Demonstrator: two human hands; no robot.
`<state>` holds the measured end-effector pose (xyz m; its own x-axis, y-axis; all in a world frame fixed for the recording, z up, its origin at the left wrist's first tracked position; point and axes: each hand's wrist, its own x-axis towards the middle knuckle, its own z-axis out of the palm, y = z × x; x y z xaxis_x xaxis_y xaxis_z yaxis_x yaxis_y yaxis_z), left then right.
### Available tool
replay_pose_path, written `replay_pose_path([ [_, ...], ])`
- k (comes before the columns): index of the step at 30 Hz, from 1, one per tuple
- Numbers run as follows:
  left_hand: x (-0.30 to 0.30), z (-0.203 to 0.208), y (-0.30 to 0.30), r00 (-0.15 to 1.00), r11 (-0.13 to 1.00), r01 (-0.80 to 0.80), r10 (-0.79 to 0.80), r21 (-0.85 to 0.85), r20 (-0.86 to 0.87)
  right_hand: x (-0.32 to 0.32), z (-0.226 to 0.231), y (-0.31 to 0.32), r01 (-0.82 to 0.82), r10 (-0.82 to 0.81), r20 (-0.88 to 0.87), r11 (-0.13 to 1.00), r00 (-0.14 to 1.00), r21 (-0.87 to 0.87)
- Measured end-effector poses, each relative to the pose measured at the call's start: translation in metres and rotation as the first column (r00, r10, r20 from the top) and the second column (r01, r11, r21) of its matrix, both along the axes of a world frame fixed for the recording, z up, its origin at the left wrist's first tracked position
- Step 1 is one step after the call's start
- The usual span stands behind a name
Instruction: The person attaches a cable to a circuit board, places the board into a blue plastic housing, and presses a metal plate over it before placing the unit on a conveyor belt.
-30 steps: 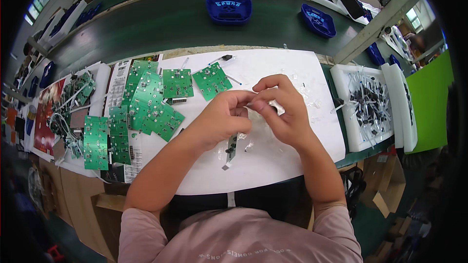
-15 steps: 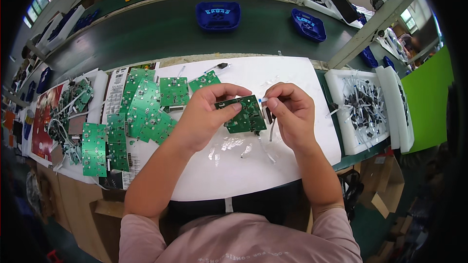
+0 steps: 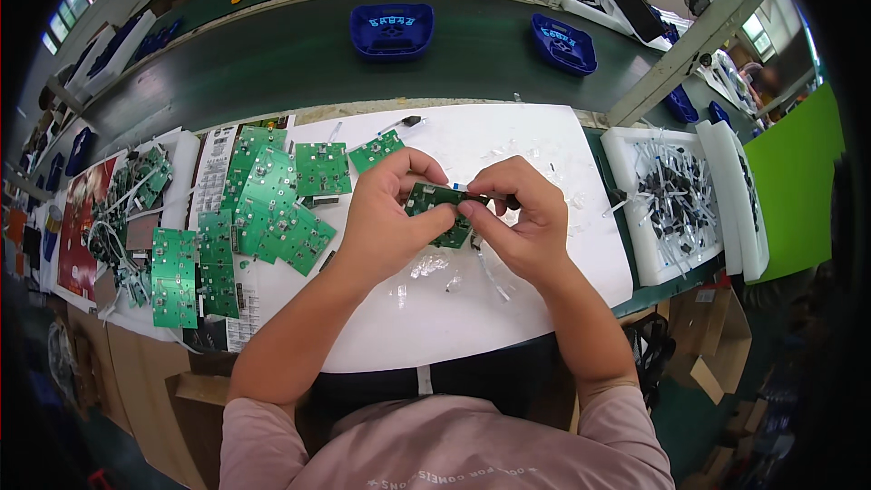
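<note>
Above the white sheet (image 3: 390,336), my left hand (image 3: 381,218) grips a green circuit board (image 3: 449,239), thumb across its face. My right hand (image 3: 526,222) is closed at the board's right edge, thumb and fingertips pinching a small dark part (image 3: 479,199). A blue-tipped end of a flat cable (image 3: 459,186) shows between the two hands at the board's upper edge. How the dark part meets the board is hidden by my fingers. Under the board, a pale cable (image 3: 494,277) trails down. Bits of clear film (image 3: 431,263) lie on the sheet.
Several green boards (image 3: 272,191) lie spread to the left, beside a heap of boards and cables (image 3: 127,209). At right, a white foam tray (image 3: 626,209) holds many small black parts with flat cables. Blue plastic housings (image 3: 392,32) sit on the dark belt (image 3: 272,63) beyond.
My right hand has moved left, bringing the dark part and cable end against the board. The board has tilted and is more covered by my fingers. The blue housings have shifted slightly left.
</note>
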<state>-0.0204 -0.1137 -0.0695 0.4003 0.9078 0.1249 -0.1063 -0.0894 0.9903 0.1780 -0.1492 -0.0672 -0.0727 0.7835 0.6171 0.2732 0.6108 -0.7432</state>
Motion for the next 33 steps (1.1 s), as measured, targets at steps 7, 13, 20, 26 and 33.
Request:
replay_pose_path([
  [7,0.013,-0.006,-0.014,0.978,0.958,-0.208,0.202,0.199,0.050,0.002,-0.007,0.002,0.045,-0.045,0.002,0.999,0.999,-0.007],
  [13,0.013,-0.004,-0.011,0.958,0.844,-0.126,0.239,0.521,-0.156,0.000,-0.003,-0.001,0.043,-0.040,-0.046,0.998,0.998,0.054],
  [20,0.020,-0.010,-0.021,0.928,0.817,-0.125,0.297,0.563,-0.226,-0.007,-0.006,-0.003,0.163,-0.161,0.048,0.986,0.986,-0.043],
  [26,0.023,-0.009,-0.024,0.925,0.795,-0.137,0.315,0.591,-0.210,-0.006,-0.007,-0.004,0.158,-0.156,0.048,0.987,0.987,-0.043],
  [33,0.012,-0.001,-0.013,0.992,0.987,-0.092,0.102,0.130,-0.078,0.005,0.000,0.001,-0.010,-0.038,-0.272,0.985,0.961,-0.174],
])
